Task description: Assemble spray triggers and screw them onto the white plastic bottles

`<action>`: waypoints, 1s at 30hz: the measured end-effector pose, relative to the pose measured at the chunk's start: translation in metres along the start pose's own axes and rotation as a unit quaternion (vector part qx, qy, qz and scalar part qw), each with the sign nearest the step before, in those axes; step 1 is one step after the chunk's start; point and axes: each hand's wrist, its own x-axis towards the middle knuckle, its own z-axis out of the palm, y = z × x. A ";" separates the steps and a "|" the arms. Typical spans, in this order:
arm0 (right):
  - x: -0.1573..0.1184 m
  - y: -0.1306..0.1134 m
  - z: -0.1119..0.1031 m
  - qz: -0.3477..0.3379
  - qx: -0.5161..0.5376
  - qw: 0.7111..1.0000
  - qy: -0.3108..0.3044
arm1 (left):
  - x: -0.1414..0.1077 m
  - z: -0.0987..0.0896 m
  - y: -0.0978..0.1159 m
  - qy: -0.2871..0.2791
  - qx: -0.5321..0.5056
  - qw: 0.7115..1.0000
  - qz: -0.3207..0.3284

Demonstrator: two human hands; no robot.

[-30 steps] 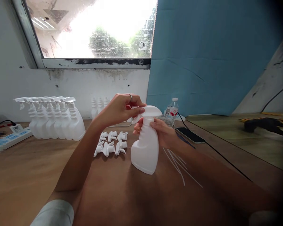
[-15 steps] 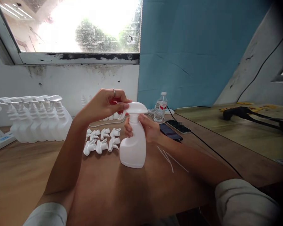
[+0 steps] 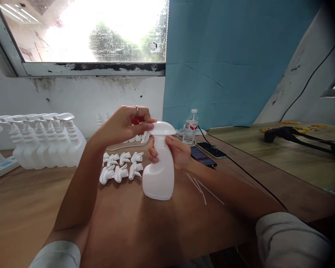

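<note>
A white spray bottle (image 3: pixel 159 182) is held upright at the middle of the wooden table (image 3: pixel 123 230), with a white spray head (image 3: pixel 163 128) on its neck. My left hand (image 3: pixel 134 121), a ring on one finger, pinches the rear of the spray head between thumb and fingers. Wrapped round the bottle's neck from the right is my right hand (image 3: pixel 177 150), its fingertips showing on the left side. Several loose white spray heads (image 3: pixel 121 173) lie in rows just left of the bottle.
A row of white spray bottles (image 3: pixel 51 145) stands at the left, beside a power strip (image 3: pixel 1 165). Behind my right hand are a clear water bottle (image 3: pixel 190 128) and two phones (image 3: pixel 211 149) with cables. Thin white tubes (image 3: pixel 199 188) lie right of the bottle.
The spray bottle and both hands have shifted very slightly to the right. Both grips look the same as before.
</note>
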 end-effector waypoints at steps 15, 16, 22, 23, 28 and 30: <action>-0.002 0.003 -0.002 0.002 0.005 1.000 0.007 | 0.000 0.002 0.004 0.005 0.011 1.000 -0.005; -0.002 0.002 -0.002 0.001 -0.001 1.000 0.010 | 0.000 0.002 0.003 0.008 0.008 1.000 -0.006; 0.002 -0.005 -0.006 0.086 -0.082 0.993 -0.016 | -0.002 -0.002 -0.002 -0.027 -0.043 0.998 -0.022; 0.002 -0.006 -0.005 0.097 -0.095 0.991 -0.014 | -0.002 -0.003 -0.002 -0.030 -0.041 0.998 -0.021; 0.002 -0.005 -0.004 0.077 -0.105 0.992 0.002 | -0.001 0.001 0.004 0.006 0.002 1.000 0.002; 0.002 -0.005 -0.004 0.082 -0.099 0.992 -0.002 | 0.000 0.002 0.004 0.006 0.003 1.000 0.001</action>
